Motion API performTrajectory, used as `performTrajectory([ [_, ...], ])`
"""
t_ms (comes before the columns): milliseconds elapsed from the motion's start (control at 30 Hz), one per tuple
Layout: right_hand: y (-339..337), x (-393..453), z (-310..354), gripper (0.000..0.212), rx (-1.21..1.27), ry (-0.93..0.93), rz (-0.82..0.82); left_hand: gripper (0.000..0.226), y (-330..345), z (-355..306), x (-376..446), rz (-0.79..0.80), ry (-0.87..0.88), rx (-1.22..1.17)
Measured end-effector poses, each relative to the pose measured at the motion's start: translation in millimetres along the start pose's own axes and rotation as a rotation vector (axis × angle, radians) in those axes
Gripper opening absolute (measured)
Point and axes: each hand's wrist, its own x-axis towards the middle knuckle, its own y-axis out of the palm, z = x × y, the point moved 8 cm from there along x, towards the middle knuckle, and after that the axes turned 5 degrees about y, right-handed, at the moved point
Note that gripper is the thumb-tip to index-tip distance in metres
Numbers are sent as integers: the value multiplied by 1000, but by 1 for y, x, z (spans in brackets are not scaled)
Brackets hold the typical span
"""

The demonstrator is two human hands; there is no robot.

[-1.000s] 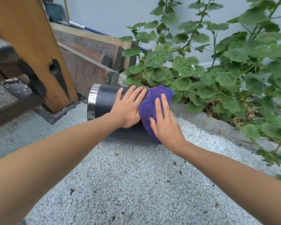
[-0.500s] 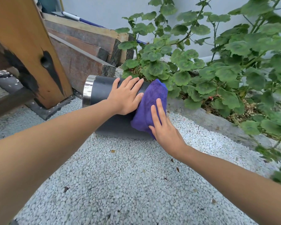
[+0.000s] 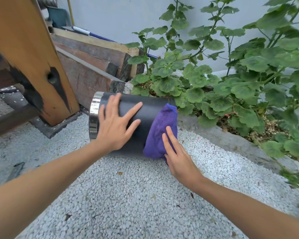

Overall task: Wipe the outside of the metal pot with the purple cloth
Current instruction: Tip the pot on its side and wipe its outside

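The metal pot, a dark cylinder with a shiny chrome rim at its left end, lies on its side on white gravel. My left hand lies flat on the pot's near side beside the rim, fingers spread and straight. The purple cloth drapes over the pot's right end. My right hand presses the cloth's lower part against the pot with straight fingers. The pot's far side and right end are hidden.
A slanted wooden post stands left of the pot, with stacked timber beams behind it. Leafy green plants fill a bed behind a concrete kerb to the right. White gravel covers the ground in front.
My left hand slid left along the pot toward the rim and spread its fingers. My right hand and the cloth moved down the pot's right end toward the gravel.
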Motion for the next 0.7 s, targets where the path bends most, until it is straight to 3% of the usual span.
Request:
performTrajectory([
  [167, -11, 6, 10, 70, 113, -4, -67, 70, -2, 54, -52, 7, -379, -106],
  [300, -17, 16, 15, 68, 146, 64, -94, 88, 2, 53, -52, 20, -334, -393],
  [567, -46, 47, 5, 69, 337, 315, -65, 87, -16, 59, -44, 63, -413, -442],
  [700, -47, 40, 17, 65, 386, 365, -31, 87, -29, 67, -46, 159, -467, -315],
])
